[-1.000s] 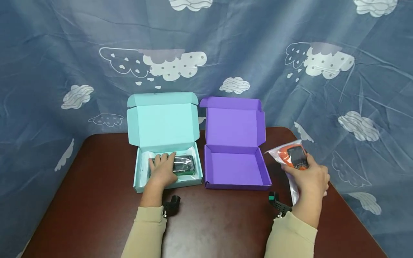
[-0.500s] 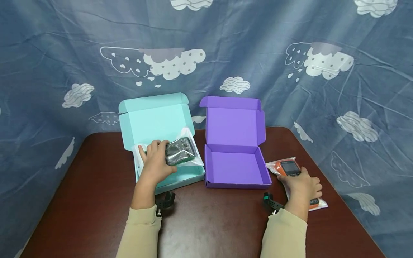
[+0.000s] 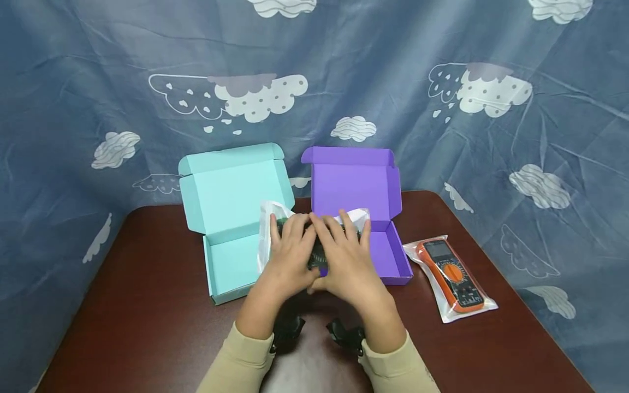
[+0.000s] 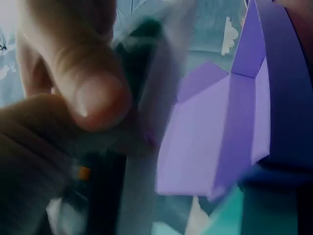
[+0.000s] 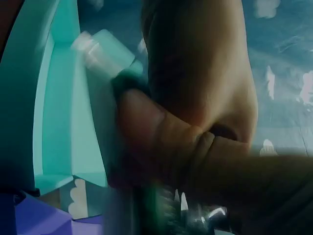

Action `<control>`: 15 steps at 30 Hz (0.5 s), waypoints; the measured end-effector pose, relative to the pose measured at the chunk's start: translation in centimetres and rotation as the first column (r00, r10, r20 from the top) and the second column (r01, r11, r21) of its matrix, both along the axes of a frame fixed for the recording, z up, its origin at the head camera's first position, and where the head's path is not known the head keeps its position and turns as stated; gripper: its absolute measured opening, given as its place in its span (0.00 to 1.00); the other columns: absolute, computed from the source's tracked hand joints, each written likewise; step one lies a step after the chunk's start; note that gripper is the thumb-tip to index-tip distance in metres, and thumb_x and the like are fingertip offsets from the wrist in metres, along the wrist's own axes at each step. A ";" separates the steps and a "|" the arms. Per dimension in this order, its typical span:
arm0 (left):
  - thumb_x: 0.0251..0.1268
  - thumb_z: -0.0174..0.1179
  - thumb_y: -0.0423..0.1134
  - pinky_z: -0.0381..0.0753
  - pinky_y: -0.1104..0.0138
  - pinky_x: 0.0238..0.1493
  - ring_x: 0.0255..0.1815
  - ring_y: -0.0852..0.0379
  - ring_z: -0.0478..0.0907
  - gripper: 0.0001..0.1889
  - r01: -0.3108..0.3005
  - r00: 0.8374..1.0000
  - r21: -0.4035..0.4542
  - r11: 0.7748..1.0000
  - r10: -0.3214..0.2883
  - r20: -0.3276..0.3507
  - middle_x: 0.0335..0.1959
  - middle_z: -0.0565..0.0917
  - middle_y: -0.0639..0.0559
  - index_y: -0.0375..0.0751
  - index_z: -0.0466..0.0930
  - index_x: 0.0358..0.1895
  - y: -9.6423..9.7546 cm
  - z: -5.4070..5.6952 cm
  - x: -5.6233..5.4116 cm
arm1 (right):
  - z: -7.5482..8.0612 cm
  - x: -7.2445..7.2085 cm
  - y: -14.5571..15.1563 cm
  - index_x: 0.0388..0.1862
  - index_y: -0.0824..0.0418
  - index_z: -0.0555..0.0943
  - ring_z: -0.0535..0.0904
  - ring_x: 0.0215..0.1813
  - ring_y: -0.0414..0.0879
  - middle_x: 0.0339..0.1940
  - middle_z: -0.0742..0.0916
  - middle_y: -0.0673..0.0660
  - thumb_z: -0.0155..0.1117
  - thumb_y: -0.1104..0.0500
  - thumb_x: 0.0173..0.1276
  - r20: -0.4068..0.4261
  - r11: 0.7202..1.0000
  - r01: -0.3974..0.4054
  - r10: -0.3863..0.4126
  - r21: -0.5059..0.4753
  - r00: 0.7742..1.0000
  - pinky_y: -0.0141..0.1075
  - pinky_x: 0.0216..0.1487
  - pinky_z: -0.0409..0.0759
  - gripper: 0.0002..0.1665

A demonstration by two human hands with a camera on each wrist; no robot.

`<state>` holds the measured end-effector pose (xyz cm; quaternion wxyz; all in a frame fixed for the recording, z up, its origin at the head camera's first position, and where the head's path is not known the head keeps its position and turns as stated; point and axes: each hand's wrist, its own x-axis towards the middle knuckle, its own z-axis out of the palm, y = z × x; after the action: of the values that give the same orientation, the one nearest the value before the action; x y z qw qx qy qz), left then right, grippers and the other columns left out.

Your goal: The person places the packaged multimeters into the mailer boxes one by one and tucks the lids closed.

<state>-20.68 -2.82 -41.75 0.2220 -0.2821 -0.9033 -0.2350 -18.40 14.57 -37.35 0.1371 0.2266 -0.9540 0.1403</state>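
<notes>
Both hands hold a dark green multimeter point(image 3: 318, 255) in a clear plastic bag, raised between the two cardboard boxes. My left hand point(image 3: 287, 259) grips its left part, and my right hand point(image 3: 346, 262) grips the right part. The fingers hide much of the meter. The white end of the bag point(image 3: 265, 234) sticks out at the left. In the left wrist view the thumb and fingers press on the blurred bag; in the right wrist view the thumb point(image 5: 142, 117) lies against it. Behind stand an open teal box point(image 3: 233, 259) and an open purple box point(image 3: 354, 183).
An orange multimeter point(image 3: 454, 273) in a clear bag lies on the brown table point(image 3: 123, 305), right of the purple box. A blue cloud-patterned cloth point(image 3: 393, 98) hangs behind the table. Both box lids stand upright at the back.
The left hand has lifted the green multimeter out of the teal box and moved right. The right hand has let go of the orange multimeter and come left onto the green one. The teal box has turned slightly.
</notes>
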 end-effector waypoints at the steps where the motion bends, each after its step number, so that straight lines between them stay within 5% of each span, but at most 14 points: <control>1: 0.33 0.84 0.36 0.36 0.28 0.71 0.72 0.41 0.60 0.49 0.004 1.000 -0.001 1.000 -0.004 -0.019 0.67 0.67 0.42 0.40 0.73 0.68 0.2 -0.1 0.0 | -0.2 -0.1 -0.5 0.83 0.52 0.59 0.56 0.79 0.64 0.74 0.74 0.60 0.93 0.45 0.36 0.005 1.000 0.017 -0.017 0.025 1.000 0.76 0.70 0.36 0.76; 5: 0.35 0.83 0.32 0.41 0.30 0.72 0.70 0.43 0.63 0.46 0.015 0.993 0.040 0.999 -0.011 -0.117 0.65 0.70 0.44 0.43 0.74 0.67 0.6 -0.7 -0.5 | -0.8 -1.1 -0.3 0.79 0.56 0.67 0.68 0.71 0.59 0.67 0.80 0.58 0.91 0.58 0.37 -0.062 0.997 0.076 -0.075 0.026 0.995 0.75 0.71 0.38 0.67; 11: 0.45 0.78 0.32 0.52 0.32 0.71 0.76 0.30 0.55 0.48 0.056 0.955 0.259 0.964 0.024 -0.296 0.74 0.59 0.32 0.43 0.61 0.72 2.2 -2.9 -1.1 | -0.8 -2.5 4.0 0.73 0.58 0.72 0.73 0.65 0.62 0.64 0.80 0.61 0.84 0.51 0.37 -0.114 0.987 0.085 -0.101 -0.133 0.988 0.75 0.70 0.42 0.59; 13: 0.53 0.75 0.37 0.54 0.32 0.71 0.77 0.26 0.52 0.47 0.024 0.970 0.254 0.967 0.039 -0.241 0.76 0.54 0.27 0.46 0.59 0.75 2.9 -4.0 -1.1 | -0.5 -2.5 6.8 0.74 0.57 0.71 0.74 0.62 0.63 0.63 0.81 0.61 0.83 0.50 0.36 -0.097 0.958 0.159 -0.186 -0.238 0.978 0.74 0.71 0.38 0.60; 15: 0.60 0.72 0.46 0.57 0.32 0.70 0.77 0.25 0.52 0.42 -0.018 0.995 0.166 0.986 0.034 -0.092 0.77 0.53 0.26 0.47 0.62 0.77 3.4 -5.1 -1.1 | -0.3 -2.1 10.0 0.77 0.56 0.68 0.74 0.61 0.65 0.63 0.81 0.63 0.83 0.51 0.38 -0.043 0.906 0.265 -0.295 -0.330 0.955 0.73 0.71 0.31 0.62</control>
<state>-21.82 0.60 -46.85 0.2900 -0.2618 -0.8729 -0.2924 -20.45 24.58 -37.68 0.2344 0.0682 -0.9337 0.2618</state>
